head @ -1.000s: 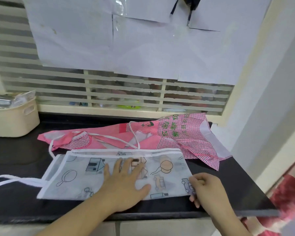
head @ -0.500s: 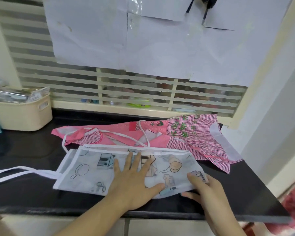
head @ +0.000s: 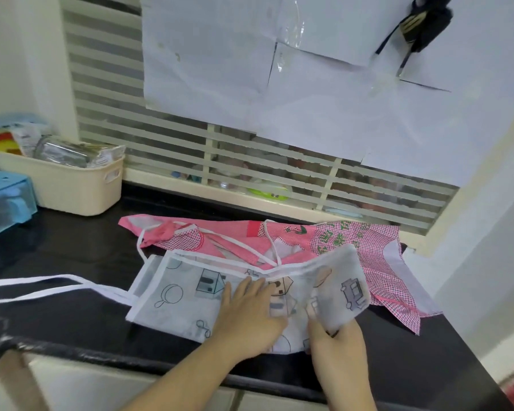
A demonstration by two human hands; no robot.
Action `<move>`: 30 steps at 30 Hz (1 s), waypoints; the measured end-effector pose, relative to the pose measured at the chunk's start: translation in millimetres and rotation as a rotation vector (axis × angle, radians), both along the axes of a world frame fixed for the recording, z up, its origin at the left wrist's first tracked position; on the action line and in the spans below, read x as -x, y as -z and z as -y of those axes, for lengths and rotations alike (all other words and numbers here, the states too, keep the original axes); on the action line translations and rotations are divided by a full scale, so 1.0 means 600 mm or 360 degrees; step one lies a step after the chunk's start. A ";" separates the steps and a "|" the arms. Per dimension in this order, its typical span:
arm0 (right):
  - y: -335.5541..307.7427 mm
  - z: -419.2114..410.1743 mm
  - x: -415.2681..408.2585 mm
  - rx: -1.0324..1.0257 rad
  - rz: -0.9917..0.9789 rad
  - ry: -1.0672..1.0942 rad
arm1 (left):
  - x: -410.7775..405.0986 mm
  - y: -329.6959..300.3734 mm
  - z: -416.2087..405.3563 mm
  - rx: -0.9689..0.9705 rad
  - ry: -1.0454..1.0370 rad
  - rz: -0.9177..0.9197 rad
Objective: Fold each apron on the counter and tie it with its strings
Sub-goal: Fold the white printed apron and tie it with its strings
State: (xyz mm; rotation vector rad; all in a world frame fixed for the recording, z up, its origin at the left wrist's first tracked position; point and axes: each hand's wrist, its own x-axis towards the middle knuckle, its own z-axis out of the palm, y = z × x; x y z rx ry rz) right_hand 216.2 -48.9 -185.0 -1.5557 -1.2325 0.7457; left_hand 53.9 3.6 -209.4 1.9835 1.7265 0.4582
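Note:
A white printed apron (head: 178,295), folded into a long strip, lies near the front of the black counter (head: 60,256). My left hand (head: 250,315) presses flat on its middle with straight fingers. My right hand (head: 336,342) grips the strip's right end, which is lifted off the counter and curling over toward the left. The apron's white strings (head: 51,286) trail off to the left. Behind it a pink checked apron (head: 365,250) lies spread out and unfolded, its white strings looped on top.
A cream basket (head: 72,188) of packets stands at the back left, a blue plastic box (head: 3,200) beside it. A slatted window with taped paper sheets runs behind the counter. The counter's right end meets a white wall.
My right hand has raised the white apron's right end off the counter and is bringing it leftward. My left hand stays pressed on the middle. The camera has shifted right.

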 end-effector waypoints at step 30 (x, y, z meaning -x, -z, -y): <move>0.038 -0.023 0.148 -0.0464 0.1751 -0.0435 | 0.260 -0.072 -0.025 0.0562 -0.0417 0.1609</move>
